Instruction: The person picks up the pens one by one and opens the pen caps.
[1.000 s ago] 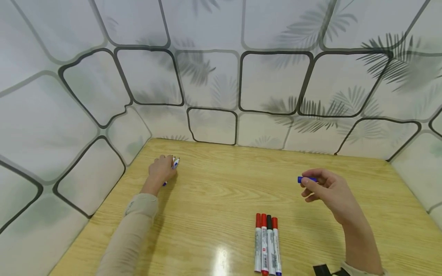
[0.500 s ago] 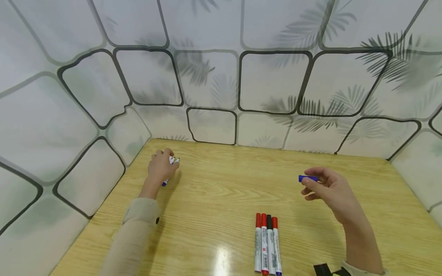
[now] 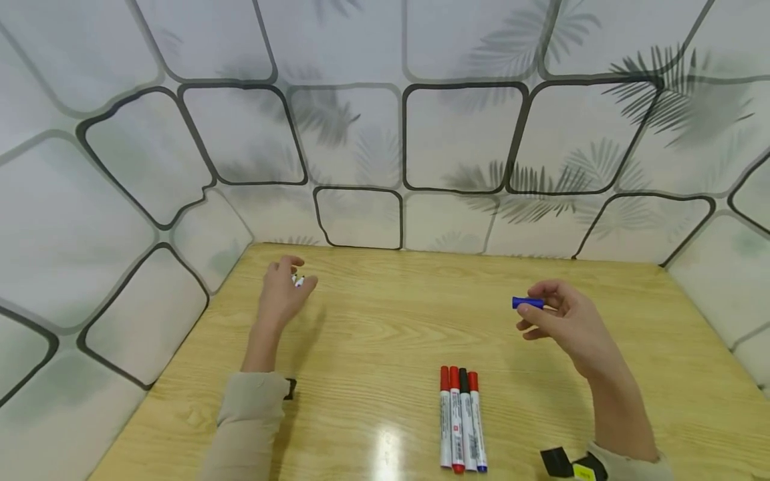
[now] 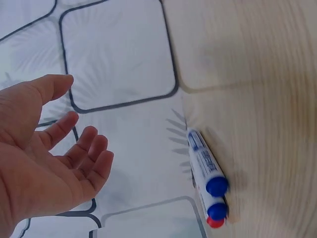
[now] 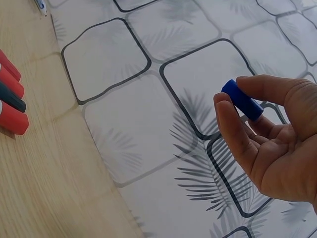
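My left hand (image 3: 278, 297) hovers at the back left of the table with relaxed fingers and nothing in its grasp. Under it lie white markers (image 4: 207, 163) side by side, two with blue ends and one with a red end in the left wrist view. From the head view the hand hides most of them; only pointed tips (image 3: 299, 281) show past the thumb. On the right, my right hand (image 3: 574, 327) is raised above the table, pinching a blue marker cap (image 5: 242, 100) between thumb and fingertips.
Several white markers with red and black caps lie in a row (image 3: 460, 421) at the front middle of the wooden table (image 3: 373, 321). A patterned fabric wall (image 3: 361, 153) closes off the back and both sides.
My left hand has let go of the markers at the back left and lifted off them, its fingers spreading. The right hand keeps holding the blue cap. The head view has shifted slightly.
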Available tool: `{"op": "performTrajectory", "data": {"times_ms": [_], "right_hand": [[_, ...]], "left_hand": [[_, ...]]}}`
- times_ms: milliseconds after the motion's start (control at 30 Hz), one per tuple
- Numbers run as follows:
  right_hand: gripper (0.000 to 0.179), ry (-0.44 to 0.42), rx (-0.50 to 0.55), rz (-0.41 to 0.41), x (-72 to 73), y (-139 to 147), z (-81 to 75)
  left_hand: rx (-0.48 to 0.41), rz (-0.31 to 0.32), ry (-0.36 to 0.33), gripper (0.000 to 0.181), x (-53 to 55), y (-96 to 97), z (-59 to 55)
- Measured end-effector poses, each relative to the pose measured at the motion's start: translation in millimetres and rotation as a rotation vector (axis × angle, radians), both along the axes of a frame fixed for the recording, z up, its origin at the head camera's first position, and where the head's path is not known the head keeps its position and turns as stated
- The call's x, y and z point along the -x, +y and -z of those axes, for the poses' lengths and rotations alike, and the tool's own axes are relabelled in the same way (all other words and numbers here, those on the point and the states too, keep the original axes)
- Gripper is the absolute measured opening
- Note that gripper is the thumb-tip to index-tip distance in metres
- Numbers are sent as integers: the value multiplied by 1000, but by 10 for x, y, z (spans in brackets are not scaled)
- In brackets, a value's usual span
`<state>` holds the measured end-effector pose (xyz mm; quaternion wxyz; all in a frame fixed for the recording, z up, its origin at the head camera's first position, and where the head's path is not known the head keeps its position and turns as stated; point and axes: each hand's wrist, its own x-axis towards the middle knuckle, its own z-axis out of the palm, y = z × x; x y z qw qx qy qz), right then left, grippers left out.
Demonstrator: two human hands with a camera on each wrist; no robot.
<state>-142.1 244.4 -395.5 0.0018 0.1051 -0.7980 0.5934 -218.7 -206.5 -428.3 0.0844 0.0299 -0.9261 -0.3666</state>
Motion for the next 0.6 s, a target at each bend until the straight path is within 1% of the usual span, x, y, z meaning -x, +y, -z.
{"op": "performTrajectory", "data": {"times_ms": [133,267,367,467,600], "right_hand": [[33,-15,18,14,18,28,-9],[30,-7,31,28,26,38,3],[25,2,92,15,32,40,21],[19,6,183,-9,41,46,37],[14,23,243,-13,41,64,58]], "left_hand": [[-102,35,27,47,-62,131,-31],[-174,58,30,47,-111,230,-43],[-200,71,26,49,-144,257,-22],[-209,99,31,49,-166,258,-8],[-231,146,24,48,-166,269,-42]]}}
